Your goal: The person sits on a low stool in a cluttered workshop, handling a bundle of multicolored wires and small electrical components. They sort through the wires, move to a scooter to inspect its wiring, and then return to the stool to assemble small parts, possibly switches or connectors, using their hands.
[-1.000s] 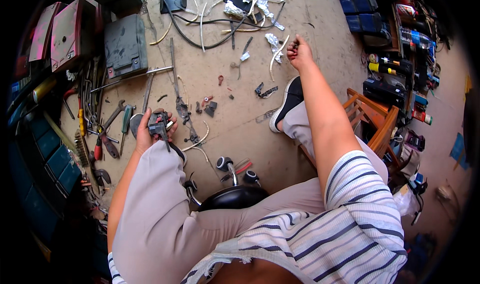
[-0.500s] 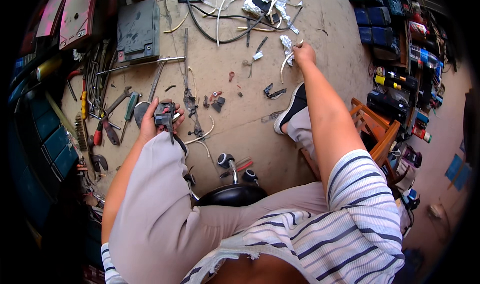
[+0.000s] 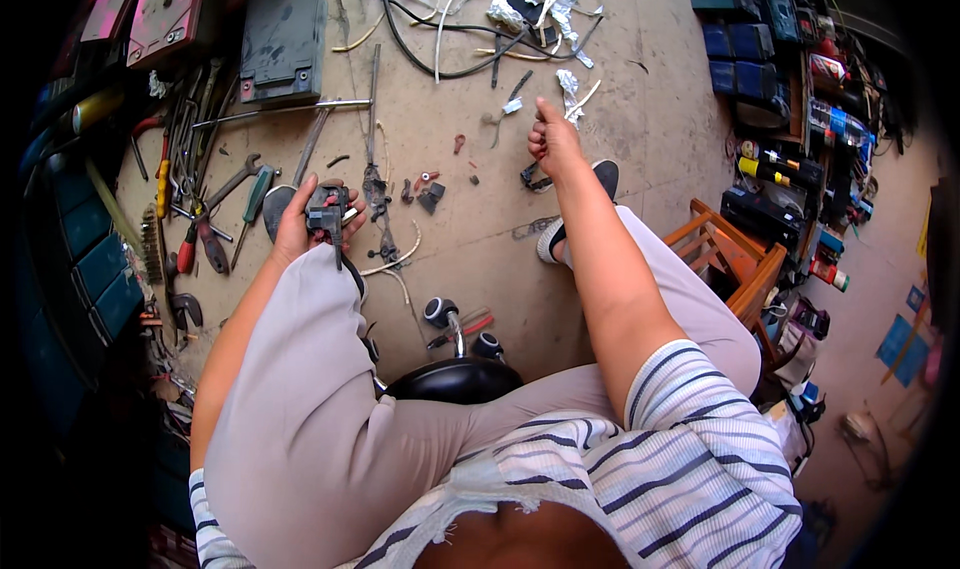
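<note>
My left hand point(image 3: 298, 224) rests on my left knee and grips a small dark electrical part point(image 3: 327, 212); a black wire point(image 3: 350, 269) hangs from it down the trouser leg. My right hand point(image 3: 553, 144) is stretched out over the concrete floor, its fingers curled into a fist with the thumb up. Whether anything small is inside the fist is hidden. White crumpled scraps point(image 3: 572, 81) lie just beyond that hand. A small dark clip point(image 3: 533, 179) lies on the floor under the wrist, next to my shoe point(image 3: 606, 176).
Wrenches, pliers and screwdrivers point(image 3: 205, 204) are strewn at the left. A grey box point(image 3: 283, 41) and tangled black cables point(image 3: 450, 59) lie at the back. A wooden stool point(image 3: 725, 254) stands at the right, and shelves of boxes point(image 3: 770, 79) beyond it. A black rounded seat point(image 3: 455, 379) sits between my knees.
My right hand has drawn back a little from the white scraps and closed into a fist. The left hand has stayed on the knee with the dark part.
</note>
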`<control>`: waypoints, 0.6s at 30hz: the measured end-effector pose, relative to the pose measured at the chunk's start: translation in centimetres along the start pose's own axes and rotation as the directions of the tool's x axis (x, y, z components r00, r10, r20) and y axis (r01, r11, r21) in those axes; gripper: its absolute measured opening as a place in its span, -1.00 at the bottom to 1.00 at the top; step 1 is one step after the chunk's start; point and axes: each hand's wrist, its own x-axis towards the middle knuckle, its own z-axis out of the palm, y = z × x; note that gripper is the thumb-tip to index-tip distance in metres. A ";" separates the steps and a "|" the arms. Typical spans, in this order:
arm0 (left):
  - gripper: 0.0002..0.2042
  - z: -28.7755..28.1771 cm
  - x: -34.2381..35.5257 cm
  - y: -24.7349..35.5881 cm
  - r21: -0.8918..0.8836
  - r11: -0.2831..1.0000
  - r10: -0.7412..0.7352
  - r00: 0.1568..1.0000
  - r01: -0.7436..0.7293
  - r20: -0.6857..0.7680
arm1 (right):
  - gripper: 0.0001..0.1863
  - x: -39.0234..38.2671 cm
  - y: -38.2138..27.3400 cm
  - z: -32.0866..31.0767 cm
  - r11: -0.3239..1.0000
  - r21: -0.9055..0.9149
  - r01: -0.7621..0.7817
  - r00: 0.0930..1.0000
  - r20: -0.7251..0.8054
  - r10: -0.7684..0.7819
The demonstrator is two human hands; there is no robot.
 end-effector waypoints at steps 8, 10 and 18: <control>-0.41 -0.2 0.1 0.1 0.058 0.997 -0.045 0.998 0.047 -0.041 | -0.58 4.0 2.2 1.2 0.485 -0.831 0.273 0.870 -0.002 -0.493; -0.40 -0.3 0.1 0.0 0.055 0.998 -0.039 0.999 0.041 -0.029 | -0.56 3.7 2.0 1.6 0.459 -0.837 0.297 0.868 0.036 -0.496; -0.58 0.0 -0.3 0.7 -0.058 0.996 -0.064 0.998 0.064 0.008 | -0.47 -2.1 2.0 4.7 0.070 -0.916 0.395 0.854 0.338 -0.397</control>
